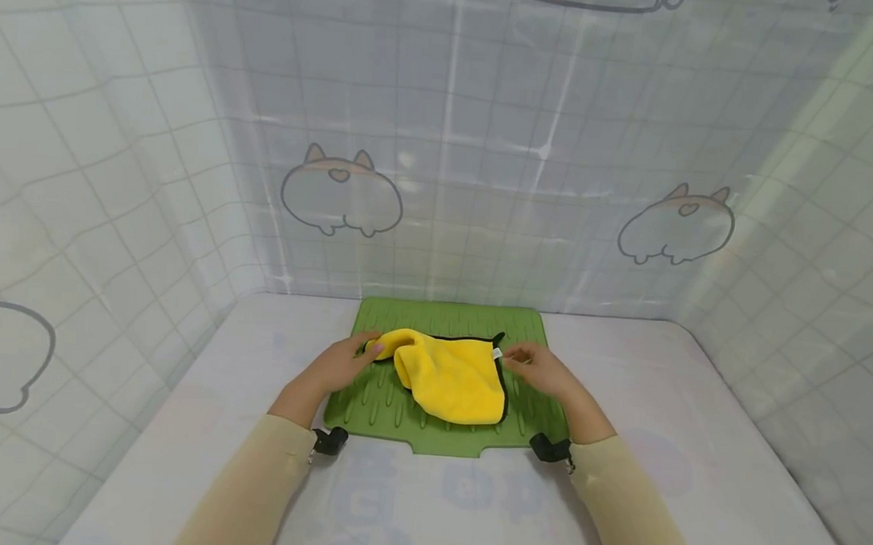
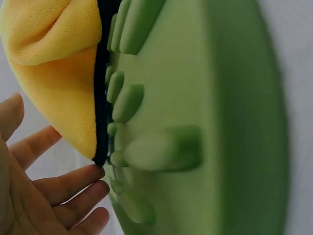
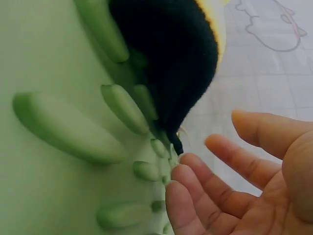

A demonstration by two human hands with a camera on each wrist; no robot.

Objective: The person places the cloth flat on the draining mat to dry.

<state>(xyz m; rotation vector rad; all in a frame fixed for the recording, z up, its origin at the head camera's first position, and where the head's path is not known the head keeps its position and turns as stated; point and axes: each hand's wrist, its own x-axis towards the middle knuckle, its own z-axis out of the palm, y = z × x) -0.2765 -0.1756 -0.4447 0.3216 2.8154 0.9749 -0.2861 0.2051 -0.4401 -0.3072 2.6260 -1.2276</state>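
A yellow cloth (image 1: 456, 379) with black edging and a small white tag (image 1: 497, 353) lies crumpled on a green ribbed mat (image 1: 381, 415). Its left end is folded over and bunched. At that end is my left hand (image 1: 343, 364); in the left wrist view its fingers (image 2: 68, 188) are spread and loosely bent, one fingertip right at the cloth's corner, the thumb apart. By the tagged right edge is my right hand (image 1: 541, 368). In the right wrist view its fingers (image 3: 195, 181) bend loosely near the black-edged corner, with the thumb held away.
The mat rests on a white table (image 1: 621, 375) with faint prints. A pale grid-patterned curtain (image 1: 496, 210) with cartoon animal drawings stands behind it and along both sides. Black wrist devices (image 1: 331, 440) are worn at both cuffs.
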